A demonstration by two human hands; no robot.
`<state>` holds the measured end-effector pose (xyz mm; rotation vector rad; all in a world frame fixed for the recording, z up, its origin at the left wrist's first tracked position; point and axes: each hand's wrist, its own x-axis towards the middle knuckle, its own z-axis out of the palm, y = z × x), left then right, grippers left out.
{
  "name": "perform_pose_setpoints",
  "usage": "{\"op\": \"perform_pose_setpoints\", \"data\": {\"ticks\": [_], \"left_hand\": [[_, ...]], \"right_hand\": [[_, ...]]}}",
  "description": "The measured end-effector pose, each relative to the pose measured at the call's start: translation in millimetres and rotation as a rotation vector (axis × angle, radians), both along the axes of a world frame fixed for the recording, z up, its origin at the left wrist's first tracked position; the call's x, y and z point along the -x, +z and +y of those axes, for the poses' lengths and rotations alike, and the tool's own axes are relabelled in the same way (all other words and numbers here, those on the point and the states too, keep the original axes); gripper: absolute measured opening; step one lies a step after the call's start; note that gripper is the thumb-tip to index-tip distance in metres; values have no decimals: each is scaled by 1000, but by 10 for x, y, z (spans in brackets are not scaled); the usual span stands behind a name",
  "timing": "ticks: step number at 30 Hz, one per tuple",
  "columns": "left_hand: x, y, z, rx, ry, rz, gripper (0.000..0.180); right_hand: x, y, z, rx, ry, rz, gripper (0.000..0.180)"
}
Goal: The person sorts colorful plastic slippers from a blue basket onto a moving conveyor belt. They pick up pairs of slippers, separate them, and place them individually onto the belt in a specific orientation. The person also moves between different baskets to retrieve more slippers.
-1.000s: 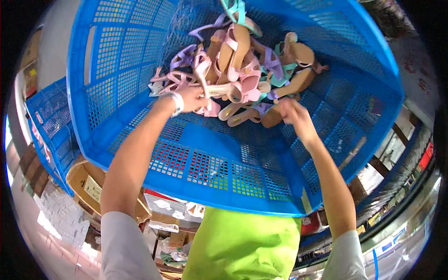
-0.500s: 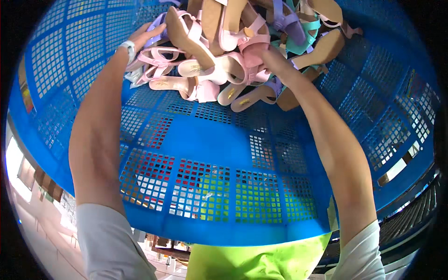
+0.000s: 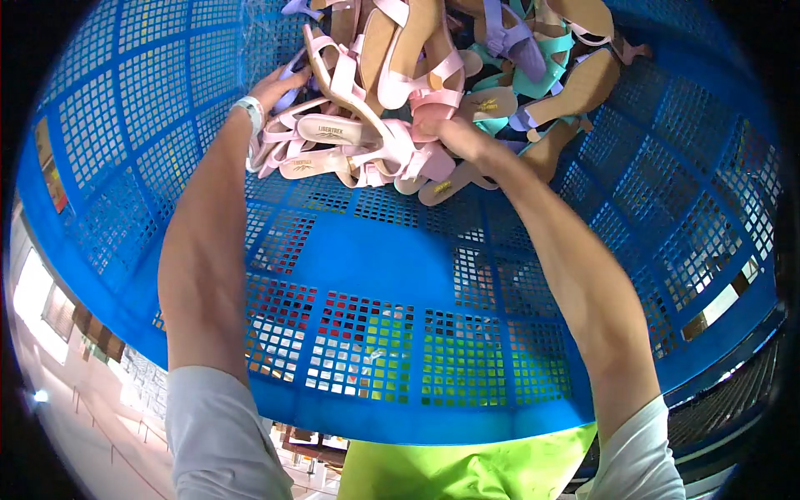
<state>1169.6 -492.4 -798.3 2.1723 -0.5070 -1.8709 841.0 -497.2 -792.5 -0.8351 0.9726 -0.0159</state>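
Pastel heeled sandals lie heaped at the far end of a blue plastic basket (image 3: 367, 258). My left hand (image 3: 279, 86), with a white band at the wrist, is at the heap's left edge. Its fingers curl around a lavender sandal (image 3: 288, 98), partly hidden by it. Against a pink sandal (image 3: 437, 98) in the middle, my right hand (image 3: 454, 136) is closed, most of its fingers out of sight. Between both hands several pale pink sandals (image 3: 332, 129) lie tangled, some showing tan soles (image 3: 410, 46).
Right of my right hand are a teal sandal (image 3: 546, 71), a lavender sandal (image 3: 508, 37) and a tan-soled one (image 3: 583, 87). Perforated basket walls rise left and right. The near rim (image 3: 425, 423) runs in front of bright green cloth (image 3: 458, 467). Clear plastic film (image 3: 260, 42) hangs at the back left.
My right hand has moved left and nearer, my left hand right and nearer. The pink sandals between them are pushed closer together. A teal sandal's pale insole now shows on the right.
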Motion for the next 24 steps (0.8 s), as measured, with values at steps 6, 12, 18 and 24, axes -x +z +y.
{"op": "perform_pose_setpoints", "data": {"ticks": [6, 12, 18, 24], "left_hand": [[85, 50, 58, -105, 71, -116, 48], [146, 141, 134, -208, 163, 157, 45], [270, 437, 161, -427, 480, 421, 43], [209, 452, 373, -104, 83, 582, 37]], "right_hand": [[48, 54, 122, -157, -61, 64, 19], [241, 26, 237, -321, -148, 21, 24], [380, 357, 27, -494, -178, -85, 21], [316, 1009, -14, -466, -360, -117, 21]]}}
